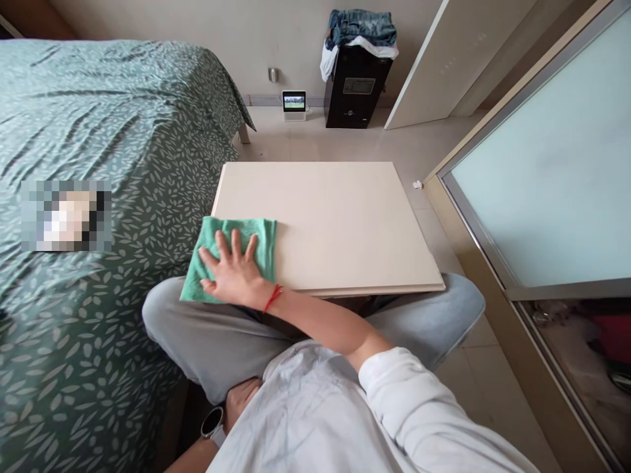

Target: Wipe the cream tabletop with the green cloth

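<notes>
Leaf-print green bedspread [98, 164] filling the left of the frame, just beside a large cream laminate board [335, 223] lying flat over the lap on grey trousers [207, 328]: stiff, smooth, probably fairly heavy, best held by its long near edge. Soft, light green microfibre cloth [231, 253] at the board's lower left corner, pressed under the open right hand [236, 272], fingers spread, no grip. Left hand [241, 399] at bottom centre, partly behind the white shirt [305, 420], grip impossible to tell.
</notes>
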### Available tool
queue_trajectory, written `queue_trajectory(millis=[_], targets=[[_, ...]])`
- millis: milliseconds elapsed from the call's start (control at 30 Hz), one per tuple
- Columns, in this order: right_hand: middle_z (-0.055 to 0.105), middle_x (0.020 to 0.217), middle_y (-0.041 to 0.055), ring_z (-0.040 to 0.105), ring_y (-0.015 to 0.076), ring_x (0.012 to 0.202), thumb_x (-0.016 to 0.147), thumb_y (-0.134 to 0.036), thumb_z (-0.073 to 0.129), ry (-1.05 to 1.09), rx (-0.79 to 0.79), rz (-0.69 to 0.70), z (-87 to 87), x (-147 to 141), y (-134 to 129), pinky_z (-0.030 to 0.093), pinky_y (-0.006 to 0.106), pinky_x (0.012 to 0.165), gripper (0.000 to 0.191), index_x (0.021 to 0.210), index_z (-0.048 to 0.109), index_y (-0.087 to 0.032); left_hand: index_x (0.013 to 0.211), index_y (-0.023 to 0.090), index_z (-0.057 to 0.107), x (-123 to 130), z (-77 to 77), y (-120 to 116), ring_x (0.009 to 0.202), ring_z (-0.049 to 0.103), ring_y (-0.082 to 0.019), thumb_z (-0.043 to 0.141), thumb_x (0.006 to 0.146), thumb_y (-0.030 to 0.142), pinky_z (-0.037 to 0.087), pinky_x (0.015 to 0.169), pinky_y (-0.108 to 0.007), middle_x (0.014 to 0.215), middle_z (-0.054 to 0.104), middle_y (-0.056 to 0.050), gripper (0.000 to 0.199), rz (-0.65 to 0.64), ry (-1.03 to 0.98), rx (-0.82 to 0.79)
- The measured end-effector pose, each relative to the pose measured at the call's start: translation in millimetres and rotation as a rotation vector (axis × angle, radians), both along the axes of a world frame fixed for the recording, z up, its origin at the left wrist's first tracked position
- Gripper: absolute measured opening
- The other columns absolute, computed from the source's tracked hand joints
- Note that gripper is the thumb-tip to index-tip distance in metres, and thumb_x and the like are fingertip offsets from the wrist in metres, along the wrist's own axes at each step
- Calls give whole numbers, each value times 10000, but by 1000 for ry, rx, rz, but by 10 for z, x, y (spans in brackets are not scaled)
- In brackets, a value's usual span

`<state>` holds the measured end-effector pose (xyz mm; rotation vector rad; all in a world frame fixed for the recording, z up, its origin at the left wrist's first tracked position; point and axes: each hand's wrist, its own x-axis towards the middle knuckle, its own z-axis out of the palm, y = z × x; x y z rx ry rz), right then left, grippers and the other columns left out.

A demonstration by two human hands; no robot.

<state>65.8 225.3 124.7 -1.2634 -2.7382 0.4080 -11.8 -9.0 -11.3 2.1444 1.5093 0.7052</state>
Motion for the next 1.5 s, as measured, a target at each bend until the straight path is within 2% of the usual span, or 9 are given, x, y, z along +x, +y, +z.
queue_trajectory(millis=[133,267,567,700,833,967,1100,1333,1500], targets=[[272,2044,152,266,533,1868,1245,-600,570,-51,68,237,-25,-135,-89,357,879,1412,710,1880,543,-283,475,200,393,-15,1,-5,349,404,-71,360,758,318,270,383,-186,424,415,37,309,-87,-4,2],[261,2046,97,241,476,1890,1259,-557,565,-38,11,259,-24,246,64,286,874,1449,692,1911,500,-334,501,205,400,-3,6,-20,382,431,-83,376,751,315,276,406,-195,455,444,28,274,-99,-1,8],[248,2053,153,230,496,1892,1248,-510,450,-147,-57,-371,-83,2286,347,284,912,1408,720,1945,445,-330,496,204,342,29,8,-41,399,398,-79,391,723,279,239,426,-200,453,410,34,244,-89,39,49],[295,2041,175,280,502,1873,1250,-495,343,-188,-2,-699,-210,3194,178,367,893,1378,713,1923,492,-313,503,207,346,17,-48,-42,400,401,-81,410,701,253,244,434,-197,450,406,34,213,-99,54,70],[347,2000,266,379,587,1794,1224,-517,336,-122,67,-911,-373,3606,-135,464,969,1243,750,1897,517,-243,523,210,358,11,-83,-38,420,418,-85,386,724,281,266,449,-197,472,428,27,215,-108,55,59],[339,1999,270,385,604,1784,1222,-527,335,-192,87,-964,-376,3451,-393,476,952,1248,770,1917,485,-231,512,207,353,2,-86,-30,412,404,-87,352,745,337,264,446,-204,463,420,26,267,-113,57,42],[329,2007,263,321,611,1824,1227,-502,350,-277,25,-859,-243,3019,-520,405,928,1332,779,1932,474,-192,519,209,372,-8,-82,-27,426,425,-101,331,755,344,282,454,-211,482,440,14,275,-128,56,38],[306,2016,251,293,650,1825,1210,-501,535,-73,14,-393,-200,1966,-524,255,1004,1366,777,1927,489,-204,519,206,387,23,-31,-37,428,432,-91,356,753,316,278,451,-206,484,444,18,260,-138,61,57],[304,2009,268,305,628,1828,1198,-572,647,-11,58,-23,-186,1068,-445,308,1006,1345,827,1926,470,-222,530,205,391,49,27,-15,412,427,-79,367,774,322,273,431,-192,479,453,25,272,-136,75,102]])
